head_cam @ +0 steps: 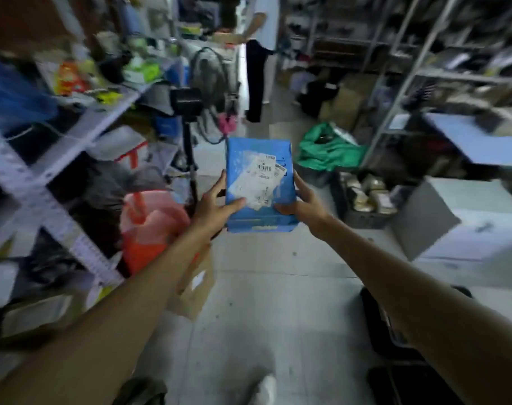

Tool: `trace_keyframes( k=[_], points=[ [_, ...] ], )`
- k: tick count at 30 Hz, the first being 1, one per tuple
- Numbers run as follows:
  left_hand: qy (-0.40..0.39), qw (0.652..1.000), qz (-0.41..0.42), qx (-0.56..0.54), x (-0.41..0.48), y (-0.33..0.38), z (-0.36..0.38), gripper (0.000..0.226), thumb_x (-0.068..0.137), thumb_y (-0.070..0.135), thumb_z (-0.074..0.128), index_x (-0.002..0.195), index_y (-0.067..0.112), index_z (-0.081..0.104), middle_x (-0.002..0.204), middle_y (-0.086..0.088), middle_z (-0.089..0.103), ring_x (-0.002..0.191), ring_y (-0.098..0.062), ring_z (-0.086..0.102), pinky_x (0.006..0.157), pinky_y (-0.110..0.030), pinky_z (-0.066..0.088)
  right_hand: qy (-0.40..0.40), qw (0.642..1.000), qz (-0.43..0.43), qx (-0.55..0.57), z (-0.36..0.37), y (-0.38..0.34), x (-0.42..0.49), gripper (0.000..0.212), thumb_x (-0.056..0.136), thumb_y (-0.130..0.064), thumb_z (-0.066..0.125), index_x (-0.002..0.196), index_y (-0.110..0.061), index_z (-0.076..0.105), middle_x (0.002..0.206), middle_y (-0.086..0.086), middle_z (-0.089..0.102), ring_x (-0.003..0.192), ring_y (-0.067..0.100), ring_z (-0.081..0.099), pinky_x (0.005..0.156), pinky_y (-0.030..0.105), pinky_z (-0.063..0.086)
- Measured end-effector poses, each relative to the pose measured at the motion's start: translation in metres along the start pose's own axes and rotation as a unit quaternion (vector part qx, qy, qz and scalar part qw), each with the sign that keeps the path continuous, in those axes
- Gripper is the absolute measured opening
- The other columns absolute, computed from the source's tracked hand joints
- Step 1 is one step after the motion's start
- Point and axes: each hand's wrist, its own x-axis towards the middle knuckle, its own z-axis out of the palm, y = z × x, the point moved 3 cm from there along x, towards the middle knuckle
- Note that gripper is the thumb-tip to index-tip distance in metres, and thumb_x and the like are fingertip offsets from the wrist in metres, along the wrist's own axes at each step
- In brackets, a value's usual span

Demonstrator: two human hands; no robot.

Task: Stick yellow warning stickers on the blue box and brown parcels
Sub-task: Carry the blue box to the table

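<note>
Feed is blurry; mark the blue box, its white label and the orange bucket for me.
blue box (259, 220): head view, its near side face.
white label (257, 178): head view, middle of the label.
orange bucket (144, 239): head view, its side wall.

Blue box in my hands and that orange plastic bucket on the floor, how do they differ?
The blue rectangular box is held up between the left hand and right hand; the round orange plastic bucket stands on the floor. The box carries white barcode labels; the bucket shows none. Neither shows a yellow sticker.

A stockroom: steel shelving (30, 188) crammed with goods (73, 78).
</note>
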Motion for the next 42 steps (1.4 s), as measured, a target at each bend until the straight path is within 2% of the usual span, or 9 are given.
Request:
trace_keyframes(
  k=[6,10,14,20,24,29,34,37,42],
  points=[
    [-0.106,0.994,0.012,-0.006,0.065,0.028,0.115,0.082,0.078,0.028,0.077,0.146,0.038,0.033,0.133,0.002,0.058,0.12,-0.015,0.054,0.102,-0.039,0.046,0.08,0.997,0.003,0.015,-0.117,0.016,0.007,0.084,0.083,0.007,0.066,0.151,-0.023,0.025,0.138,0.013,0.052,0.12,0.03,0.056,0.097,0.047,0.05],
    [-0.18,0.983,0.021,0.015,0.099,0.054,0.189,0.083,0.079,0.033,0.075,0.147,0.041,0.029,0.128,0.0,0.059,0.117,-0.019,0.058,0.098,-0.047,0.049,0.136,0.99,0.0,0.038,-0.19,0.026,0.004,0.078,0.079,0.009,0.068,0.143,-0.025,0.039,0.132,0.013,0.058,0.113,0.03,0.061,0.088,0.045,0.055],
    [-0.242,0.97,0.023,0.016,0.124,0.075,0.262,0.084,0.08,0.031,0.074,0.148,0.04,0.025,0.134,-0.004,0.054,0.119,-0.025,0.057,0.097,-0.051,0.048,0.199,0.979,-0.011,0.049,-0.252,0.036,-0.008,0.072,0.069,0.003,0.072,0.118,-0.046,0.053,0.117,0.002,0.067,0.097,0.018,0.068,0.071,0.032,0.058],
    [-0.328,0.944,0.02,-0.015,0.154,0.092,0.357,0.083,0.081,0.02,0.075,0.148,0.035,0.028,0.131,-0.004,0.059,0.116,-0.023,0.059,0.098,-0.048,0.049,0.303,0.951,0.026,0.06,-0.327,0.054,-0.009,0.087,0.078,0.0,0.072,0.146,-0.032,0.03,0.112,-0.007,0.063,0.096,0.015,0.066,0.062,0.018,0.055],
    [-0.381,0.924,0.018,-0.021,0.19,0.097,0.415,0.083,0.08,0.014,0.074,0.148,0.032,0.03,0.13,-0.003,0.061,0.113,-0.022,0.06,0.097,-0.046,0.049,0.351,0.93,0.05,0.103,-0.369,0.069,0.004,0.099,0.078,0.001,0.074,0.153,-0.025,0.014,0.11,-0.011,0.056,0.082,0.003,0.069,0.059,0.018,0.055],
    [-0.422,0.905,0.054,-0.011,0.253,0.104,0.478,0.079,0.079,0.018,0.076,0.145,0.03,0.035,0.132,-0.002,0.06,0.108,-0.015,0.061,0.094,-0.036,0.052,0.404,0.906,0.054,0.11,-0.418,0.067,0.043,0.097,0.078,0.001,0.074,0.153,-0.024,0.018,0.12,0.002,0.055,0.099,0.016,0.064,0.063,0.022,0.057],
    [-0.484,0.874,0.044,-0.014,0.323,0.125,0.539,0.085,0.078,0.016,0.077,0.147,0.033,0.031,0.133,-0.006,0.057,0.106,-0.02,0.063,0.094,-0.041,0.052,0.464,0.877,0.047,0.119,-0.462,0.059,0.085,0.092,0.078,-0.001,0.074,0.151,-0.023,0.022,0.134,0.014,0.051,0.114,0.03,0.06,0.089,0.043,0.055],
    [-0.521,0.852,0.051,-0.011,0.353,0.138,0.576,0.083,0.079,0.017,0.076,0.147,0.032,0.031,0.134,-0.006,0.057,0.113,-0.025,0.06,0.097,-0.046,0.05,0.495,0.859,0.026,0.125,-0.487,0.056,0.102,0.072,0.079,0.001,0.072,0.136,-0.03,0.039,0.131,0.016,0.054,0.111,0.032,0.062,0.082,0.04,0.058],
    [-0.55,0.828,0.104,0.028,0.395,0.153,0.628,0.079,0.081,0.024,0.074,0.147,0.034,0.031,0.125,0.008,0.052,0.1,-0.009,0.055,0.067,-0.015,0.047,0.53,0.838,0.043,0.121,-0.529,0.055,0.13,0.07,0.08,0.002,0.071,0.139,-0.02,0.042,0.124,0.017,0.06,0.097,0.025,0.069,0.068,0.028,0.057]
  ],
)
